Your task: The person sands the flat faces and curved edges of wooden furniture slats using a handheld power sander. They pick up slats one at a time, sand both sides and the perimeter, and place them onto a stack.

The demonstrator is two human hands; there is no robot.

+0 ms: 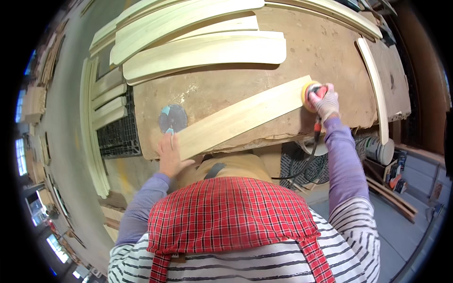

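Note:
A long pale wooden board (250, 113) lies slanted across the brown-covered worktable (325, 52). My right hand (328, 104), in a light glove, is closed around a red orbital sander (319, 92). The sander's yellow pad (308, 96) is at the board's far right end, with a hose (313, 150) trailing down from it. At the other end, my bare left hand (171, 155) presses against the board's near corner, fingers stretched out and thumb spread to the side. Just beyond those fingertips is a round grey disc (172, 118) with light blue patches.
Several shaped pale boards (212, 52) are stacked along the table's far side. A narrow curved strip (375, 89) lies at the right end. More strips (89, 122) rest by a black crate (118, 129) on the left. A white bucket (379, 151) stands at lower right.

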